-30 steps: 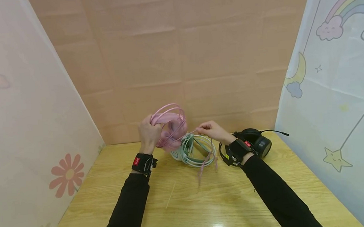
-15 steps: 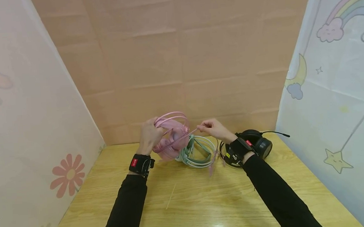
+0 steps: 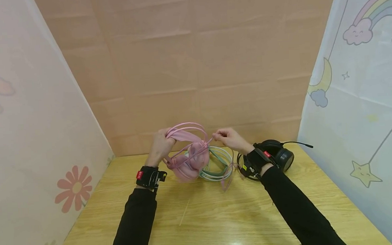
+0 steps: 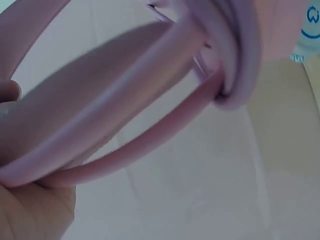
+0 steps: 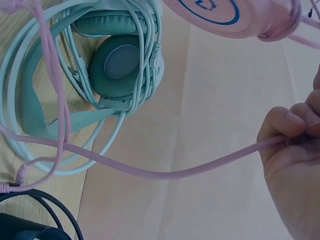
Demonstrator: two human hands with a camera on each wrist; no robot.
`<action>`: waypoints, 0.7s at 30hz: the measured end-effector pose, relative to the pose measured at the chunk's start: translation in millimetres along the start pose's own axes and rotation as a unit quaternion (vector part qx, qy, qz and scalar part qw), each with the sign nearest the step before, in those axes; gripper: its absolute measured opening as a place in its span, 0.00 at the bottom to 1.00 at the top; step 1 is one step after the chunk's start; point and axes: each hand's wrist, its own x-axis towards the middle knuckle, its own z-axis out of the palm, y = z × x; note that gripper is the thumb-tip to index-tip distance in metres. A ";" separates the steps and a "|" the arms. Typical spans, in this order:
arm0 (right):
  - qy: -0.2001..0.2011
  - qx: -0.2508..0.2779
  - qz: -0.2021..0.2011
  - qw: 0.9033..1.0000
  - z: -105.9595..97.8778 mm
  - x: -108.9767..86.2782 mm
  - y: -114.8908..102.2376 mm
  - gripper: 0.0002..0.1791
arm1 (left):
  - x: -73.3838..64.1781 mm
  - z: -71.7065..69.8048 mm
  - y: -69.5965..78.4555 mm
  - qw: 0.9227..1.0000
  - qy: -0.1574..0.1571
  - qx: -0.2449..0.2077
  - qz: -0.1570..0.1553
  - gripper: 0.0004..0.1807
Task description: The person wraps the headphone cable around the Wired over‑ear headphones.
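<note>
My left hand [image 3: 160,146] grips the headband of a pair of pink headphones [image 3: 198,157], holding them up at the back of the table. Two thin pink hoops run along the padded band [image 4: 95,95] in the left wrist view. Pink cable is wrapped around the ear cups. To their right, my right hand [image 3: 231,139] pinches a stretch of that pink cable [image 5: 172,174] between thumb and fingers. Cable strands and plugs dangle below this hand. Behind the pink pair lie mint-green headphones [image 5: 115,62], wound in their own cable and partly hidden.
Black headphones [image 3: 273,153] with a thin boom microphone lie at the right, partly behind my right wrist. A thin pale strip [image 3: 184,212] lies on the wooden table [image 3: 209,226]. A brown backdrop [image 3: 192,62] and printed side panels [image 3: 354,127] enclose the table.
My left hand has lowered the pink headphones and turned them, so the ear cups hang lower and further right. The right hand keeps its pinch on the cable, nearly in place.
</note>
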 end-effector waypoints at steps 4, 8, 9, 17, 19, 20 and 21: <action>0.020 -0.015 -0.004 1.000 1.8 0.3 4.4 0.13 | -0.4 -2.2 -6.7 0.992 -0.026 -0.123 -0.031 0.08; 0.044 -0.025 -0.018 0.999 4.6 0.0 7.4 0.13 | -3.0 -4.7 -12.1 0.968 -0.057 -0.237 -0.055 0.11; 0.049 -0.025 -0.023 0.998 5.2 0.1 7.6 0.13 | -3.7 -5.7 -13.7 0.963 -0.064 -0.255 -0.057 0.11; 0.066 -0.014 -0.047 0.997 1.4 6.8 27.8 0.13 | -6.7 -12.8 -27.8 0.910 -0.090 -0.395 -0.086 0.14; 0.063 -0.021 -0.045 0.997 -1.2 8.6 40.5 0.14 | -7.4 -15.0 -29.9 0.902 -0.097 -0.412 -0.087 0.15; 0.062 -0.023 -0.042 0.997 -2.5 9.2 46.5 0.14 | -7.6 -16.0 -31.2 0.897 -0.099 -0.422 -0.087 0.16; 0.060 -0.026 -0.038 0.997 -3.9 9.7 52.6 0.15 | -8.2 -17.2 -32.2 0.892 -0.101 -0.431 -0.089 0.17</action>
